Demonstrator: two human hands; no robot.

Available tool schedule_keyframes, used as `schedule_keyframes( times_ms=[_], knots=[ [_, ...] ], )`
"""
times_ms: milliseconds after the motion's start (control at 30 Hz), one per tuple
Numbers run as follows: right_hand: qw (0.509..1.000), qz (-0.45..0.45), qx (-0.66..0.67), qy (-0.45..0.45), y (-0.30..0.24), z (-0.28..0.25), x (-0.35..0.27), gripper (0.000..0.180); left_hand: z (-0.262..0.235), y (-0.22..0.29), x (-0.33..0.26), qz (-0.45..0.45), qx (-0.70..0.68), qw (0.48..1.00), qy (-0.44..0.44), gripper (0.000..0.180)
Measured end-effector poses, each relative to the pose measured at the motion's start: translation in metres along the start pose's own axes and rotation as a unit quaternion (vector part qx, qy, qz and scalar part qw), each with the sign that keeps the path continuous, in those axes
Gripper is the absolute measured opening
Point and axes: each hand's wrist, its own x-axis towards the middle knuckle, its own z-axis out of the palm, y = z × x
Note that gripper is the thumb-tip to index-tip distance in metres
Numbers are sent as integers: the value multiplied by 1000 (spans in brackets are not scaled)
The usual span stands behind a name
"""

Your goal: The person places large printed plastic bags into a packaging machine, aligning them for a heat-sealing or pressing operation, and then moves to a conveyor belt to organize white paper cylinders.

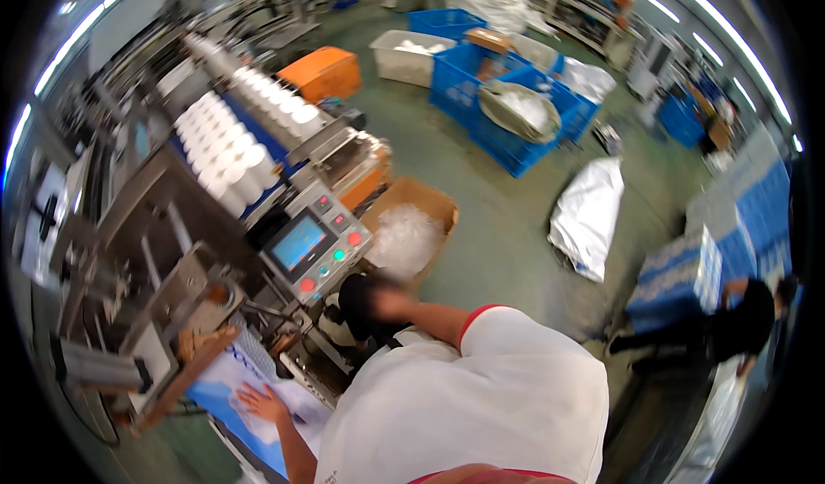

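Observation:
My left hand [262, 402] lies flat with its fingers spread on a stack of blue-and-white printed plastic bags [222, 383] at the front of the machine. The bags rest below a metal frame [185, 312] with rods. My right hand [391, 304] is smeared by motion beside a black object [357, 305] of a kind I cannot make out. Whether its fingers hold anything does not show. Above and left of that hand sits a control panel [314, 242] with a lit screen and coloured buttons.
White paper rolls [225, 153] stand in rows on the machine. Beside it, a cardboard box [443, 218] holds clear plastic. Blue crates [464, 80], an orange box [320, 73] and a white sack [589, 213] are on the floor. A person in black [743, 321] bends beside wrapped packs [675, 278].

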Motion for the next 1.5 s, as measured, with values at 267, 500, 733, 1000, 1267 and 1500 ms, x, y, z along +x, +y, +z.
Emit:
schedule_keyframes(
  times_ms=[267, 500, 733, 1000, 1267, 1500],
  knots=[
    [999, 22, 27, 1, -99, -98, -55, 55, -10, -10, -16, -8, -80, 996, 26, 65],
    [999, -14, -17, -26, -113, -109, -54, 58, -4, -9, -13, -3, -86, 995, 46, 67],
    [999, -1, -13, -34, -100, -96, -43, 60, -12, -8, -14, -5, -91, 995, 51, 67],
    [999, -2, 4, -32, -98, -93, -40, 60, -13, -6, -15, -17, -94, 995, 41, 68],
    [1000, -5, 17, -14, -96, -92, -42, 61, -15, -5, -13, -9, -91, 995, 40, 68],
    [1000, -3, 20, -11, -95, -93, -43, 60, -16, -5, -13, -10, -90, 995, 30, 68]
  ],
)
